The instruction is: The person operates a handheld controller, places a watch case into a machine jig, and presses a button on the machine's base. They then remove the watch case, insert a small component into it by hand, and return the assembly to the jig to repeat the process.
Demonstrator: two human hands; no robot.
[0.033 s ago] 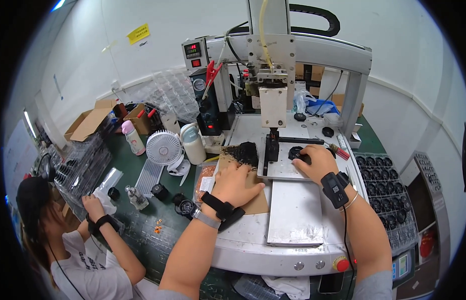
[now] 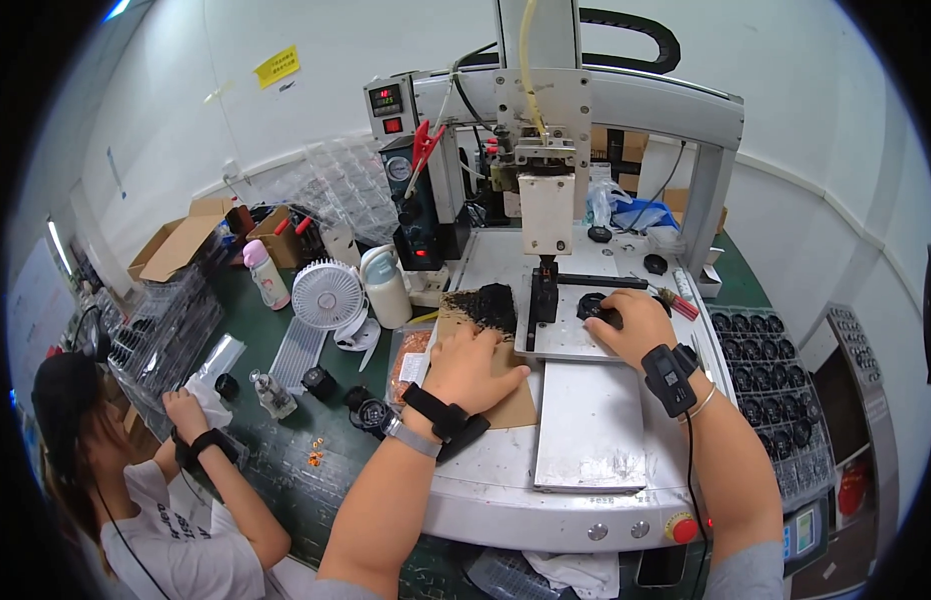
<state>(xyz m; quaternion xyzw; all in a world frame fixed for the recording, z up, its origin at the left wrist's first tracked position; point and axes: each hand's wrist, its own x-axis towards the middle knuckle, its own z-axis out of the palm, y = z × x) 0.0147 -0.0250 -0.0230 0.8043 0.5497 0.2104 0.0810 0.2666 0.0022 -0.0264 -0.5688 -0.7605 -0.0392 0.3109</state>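
Observation:
My left hand (image 2: 471, 372) lies palm down with its fingers stretched out on a piece of brown cardboard (image 2: 516, 400), holding nothing. Just past its fingertips, a clump of thick black residue (image 2: 494, 306) covers the cardboard's far end. The thumb and fingers of my right hand (image 2: 634, 325) grip the edge of a black round watch case (image 2: 591, 307), which rests on the metal plate (image 2: 576, 347) of a benchtop dispensing machine. Left of that case, the machine's white head (image 2: 546, 213) hangs with its tip down at a black fixture (image 2: 544, 295).
Trays of black round cases (image 2: 761, 375) stand at the right. A red-handled screwdriver (image 2: 678, 303) lies past my right wrist. A white fan (image 2: 328, 296), a bottle (image 2: 386, 290) and a bag of orange bits (image 2: 410, 360) are at the left. Another person (image 2: 176, 490) works at the far left.

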